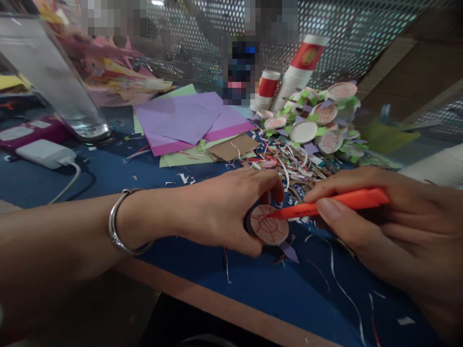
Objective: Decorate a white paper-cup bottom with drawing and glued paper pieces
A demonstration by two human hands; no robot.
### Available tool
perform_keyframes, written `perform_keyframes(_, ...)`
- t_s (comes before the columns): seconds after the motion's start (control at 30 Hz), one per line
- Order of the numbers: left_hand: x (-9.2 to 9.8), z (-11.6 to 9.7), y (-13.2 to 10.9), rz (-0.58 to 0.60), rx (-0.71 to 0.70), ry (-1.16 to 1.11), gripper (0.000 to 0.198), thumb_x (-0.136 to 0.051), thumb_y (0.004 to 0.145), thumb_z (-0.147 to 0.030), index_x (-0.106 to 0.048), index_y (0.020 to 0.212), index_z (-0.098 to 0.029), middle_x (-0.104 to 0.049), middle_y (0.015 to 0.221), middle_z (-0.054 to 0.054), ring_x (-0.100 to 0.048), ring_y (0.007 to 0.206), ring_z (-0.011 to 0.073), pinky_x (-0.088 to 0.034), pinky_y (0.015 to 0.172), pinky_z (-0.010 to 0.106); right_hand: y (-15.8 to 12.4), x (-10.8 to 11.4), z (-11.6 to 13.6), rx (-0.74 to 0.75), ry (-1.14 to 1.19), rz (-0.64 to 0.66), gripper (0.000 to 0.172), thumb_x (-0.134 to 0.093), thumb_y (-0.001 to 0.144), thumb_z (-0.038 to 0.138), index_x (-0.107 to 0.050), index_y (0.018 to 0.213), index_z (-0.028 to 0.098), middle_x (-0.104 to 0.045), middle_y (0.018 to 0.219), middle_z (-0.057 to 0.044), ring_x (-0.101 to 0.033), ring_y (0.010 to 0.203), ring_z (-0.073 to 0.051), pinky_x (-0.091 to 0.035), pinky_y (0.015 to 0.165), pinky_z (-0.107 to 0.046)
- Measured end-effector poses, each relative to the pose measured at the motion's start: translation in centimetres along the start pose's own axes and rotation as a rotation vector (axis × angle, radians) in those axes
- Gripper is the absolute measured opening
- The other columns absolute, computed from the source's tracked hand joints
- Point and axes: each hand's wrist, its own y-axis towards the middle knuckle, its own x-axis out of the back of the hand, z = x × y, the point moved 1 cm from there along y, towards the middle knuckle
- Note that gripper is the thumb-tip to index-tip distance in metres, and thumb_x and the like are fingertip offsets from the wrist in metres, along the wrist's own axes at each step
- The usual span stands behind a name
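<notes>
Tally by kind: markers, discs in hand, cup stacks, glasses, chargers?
orange marker, right hand: 1
cardboard disc, left hand: 1
paper cup stacks: 2
clear glass: 1
white charger: 1
total: 6

The desk (253, 289) has a dark blue top with a wooden front edge. Paper shreds (289, 166) litter its middle. Behind them lie purple sheets (184, 120) over a green sheet (181, 156), a brown cardboard piece (233, 147), a heap of round discs (318, 125) and red-and-white paper cups (300, 72). At the left stand a clear container (54, 82), possibly glass, and a white charger (45, 153). Near the front, a red-lined cardboard disc (269, 224) rests tilted.
</notes>
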Motion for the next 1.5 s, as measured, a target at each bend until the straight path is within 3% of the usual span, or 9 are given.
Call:
perform_keyframes(0.1,0.0,0.2,-0.1,0.001,0.013,0.001,0.051,-0.076,0.065,-0.024,-0.059,0.113,-0.017,-0.066,0.103,0.005,-0.061,0.09,0.0217,-0.048,0.075,0.032,0.0,0.0,0.2,0.069,0.023,0.057,0.008,-0.066,0.088,0.028,-0.071,0.086,0.034,-0.07,0.065,0.008,-0.057,0.043,-0.01,-0.047,0.044,-0.023)
perform_keyframes(0.2,0.0,0.5,-0.1,-0.001,-0.024,-0.018,0.053,-0.077,0.065,-0.024,-0.058,0.114,-0.017,-0.066,0.103,0.005,-0.061,0.089,0.0214,-0.048,0.075,0.032,0.0,0.1,0.4,0.039,0.056,0.062,0.009,-0.065,0.088,0.027,-0.071,0.086,0.033,-0.069,0.066,0.009,-0.054,0.041,-0.009,-0.048,0.044,-0.023)
perform_keyframes(0.47,-0.1,0.5,0.1,-0.005,-0.026,-0.034,0.056,-0.079,0.065,-0.023,-0.058,0.116,-0.016,-0.066,0.104,0.006,-0.06,0.09,0.0219,-0.047,0.076,0.032,0.1,0.1,1.0,0.046,0.108,0.116,0.011,-0.065,0.088,0.024,-0.069,0.087,0.034,-0.072,0.072,0.01,-0.062,0.051,-0.009,-0.047,0.047,-0.021)
perform_keyframes(0.9,0.0,0.1,0.0,0.021,0.002,0.01,0.052,-0.076,0.066,-0.025,-0.058,0.114,-0.016,-0.066,0.106,0.006,-0.062,0.092,0.0214,-0.048,0.077,0.032,-0.3,0.2,-0.4,-0.003,0.012,0.023,0.005,-0.068,0.088,0.029,-0.072,0.086,0.032,-0.071,0.069,0.007,-0.059,0.05,-0.009,-0.043,0.044,-0.022)
perform_keyframes(1.2,0.0,0.4,-0.1,0.006,0.0,-0.02,0.053,-0.077,0.065,-0.025,-0.058,0.114,-0.016,-0.066,0.104,0.006,-0.061,0.09,0.0215,-0.048,0.076,0.032,-0.2,0.2,0.6,-0.056,0.086,0.057,0.009,-0.066,0.086,0.027,-0.071,0.083,0.032,-0.067,0.064,0.007,-0.053,0.044,-0.009,-0.035,0.036,-0.023)
perform_keyframes(1.37,-0.1,0.6,0.0,0.011,-0.024,-0.04,0.054,-0.078,0.067,-0.026,-0.057,0.116,-0.016,-0.066,0.108,0.006,-0.061,0.09,0.0212,-0.047,0.076,0.032,0.0,0.3,0.5,0.056,0.13,0.131,0.013,-0.063,0.086,0.021,-0.069,0.085,0.032,-0.071,0.072,0.007,-0.06,0.05,-0.009,-0.044,0.043,-0.021)
perform_keyframes(1.5,-0.1,0.5,0.1,0.01,-0.02,-0.027,0.056,-0.079,0.066,-0.026,-0.058,0.117,-0.016,-0.066,0.107,0.006,-0.061,0.093,0.0216,-0.047,0.079,0.032,0.0,0.2,0.3,0.028,0.145,0.132,0.012,-0.063,0.087,0.022,-0.069,0.085,0.033,-0.071,0.072,0.009,-0.06,0.051,-0.008,-0.046,0.046,-0.018)
